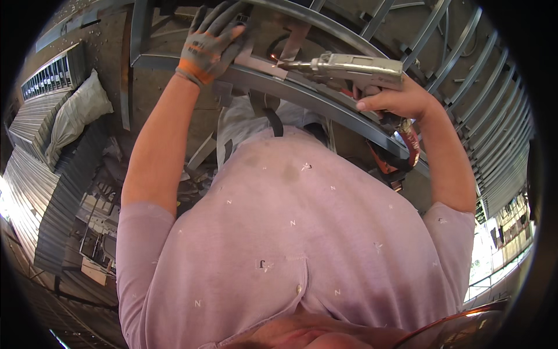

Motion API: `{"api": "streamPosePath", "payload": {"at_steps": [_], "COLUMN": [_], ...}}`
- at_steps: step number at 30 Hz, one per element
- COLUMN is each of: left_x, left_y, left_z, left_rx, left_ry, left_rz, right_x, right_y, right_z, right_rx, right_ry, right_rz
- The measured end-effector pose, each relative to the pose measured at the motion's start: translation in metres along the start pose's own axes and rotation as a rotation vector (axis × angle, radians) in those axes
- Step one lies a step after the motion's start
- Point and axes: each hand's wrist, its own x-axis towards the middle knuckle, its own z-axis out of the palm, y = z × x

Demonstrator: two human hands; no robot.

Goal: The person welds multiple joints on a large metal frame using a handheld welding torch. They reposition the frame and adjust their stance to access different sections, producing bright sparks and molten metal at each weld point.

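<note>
My right hand [401, 99], bare, grips a pistol-shaped welding gun [360, 68] with a pale metal body. Its narrow nozzle points left, and small orange sparks [274, 57] glow near the tip. My left hand [210, 49] wears a grey work glove with an orange cuff. Its fingers are stretched out over the left part of a steel frame [325, 100], beside a flat metal strip [261, 64] that runs toward the nozzle. What lies under the palm is hidden. A red and black cable [411, 142] hangs below my right hand.
Rows of curved metal bars [465, 75] fill the right side. At the left stand stacked corrugated metal sheets [40, 125] with a pale sack [81, 113] lying on them. A long metal bar [126, 75] lies on the floor left of my left arm.
</note>
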Motion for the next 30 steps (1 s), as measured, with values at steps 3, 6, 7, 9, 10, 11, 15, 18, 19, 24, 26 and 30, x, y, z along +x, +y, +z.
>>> {"api": "streamPosePath", "payload": {"at_steps": [3,6,7,9,10,11,15,18,19,24,26,30], "left_x": [-0.035,-0.055,-0.060,-0.051,-0.042,-0.041,-0.035,-0.036,-0.036,-0.035,-0.044,-0.053], "left_y": [-0.015,-0.031,-0.034,-0.029,-0.025,-0.023,-0.016,-0.015,-0.015,-0.015,-0.022,-0.030], "left_z": [-0.001,0.004,0.008,0.006,0.003,0.003,-0.001,-0.002,-0.002,0.000,0.007,0.017], "left_rx": [0.020,0.000,0.018,0.055,0.079,0.093,0.121,0.122,0.122,0.073,0.104,0.183], "left_ry": [0.125,0.184,0.200,0.210,0.205,0.208,0.211,0.217,0.220,0.194,0.186,0.208], "left_rz": [-0.037,-0.192,-0.226,-0.246,-0.230,-0.226,-0.228,-0.222,-0.216,-0.230,-0.229,-0.222], "right_x": [0.015,0.035,0.043,0.052,0.055,0.058,0.071,0.074,0.075,0.078,0.078,0.077], "right_y": [-0.010,-0.019,-0.019,-0.023,-0.023,-0.022,-0.015,-0.015,-0.015,-0.013,-0.014,-0.013], "right_z": [0.015,0.028,0.029,0.034,0.034,0.037,0.034,0.036,0.036,0.034,0.034,0.035], "right_rx": [0.002,-0.014,-0.018,-0.036,-0.028,-0.020,-0.017,-0.017,-0.020,-0.047,-0.046,-0.045], "right_ry": [-0.003,-0.038,-0.055,-0.050,-0.049,-0.057,-0.115,-0.102,-0.108,-0.103,-0.099,-0.081], "right_rz": [-0.031,-0.024,-0.014,0.021,0.011,0.000,-0.010,-0.008,-0.008,0.007,0.015,0.012]}}
